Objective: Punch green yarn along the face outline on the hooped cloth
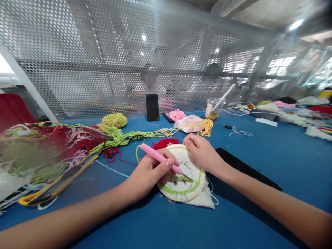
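Note:
My left hand (pixel 151 169) is closed around a pink punch needle (pixel 158 157), its metal tip against the cloth in a round embroidery hoop (pixel 195 193). Light green yarn stitches (pixel 176 191) form a curved band near the hoop's edge, and dark drawn marks show in the middle. My right hand (pixel 198 150) grips the hoop's upper right rim, fingers bent together over it. Loose cream cloth (pixel 204 199) sticks out below the hoop. Red yarn (pixel 165 143) lies just behind it.
Tangled yarn (pixel 57 138) covers the left side. Behind the hoop stand a phone (pixel 152 108) and a plastic cup (pixel 212 109) with a straw, before a perforated metal screen (pixel 103 62). A black flat object (pixel 246 167) lies under my right forearm; small scissors (pixel 228 127) lie beyond.

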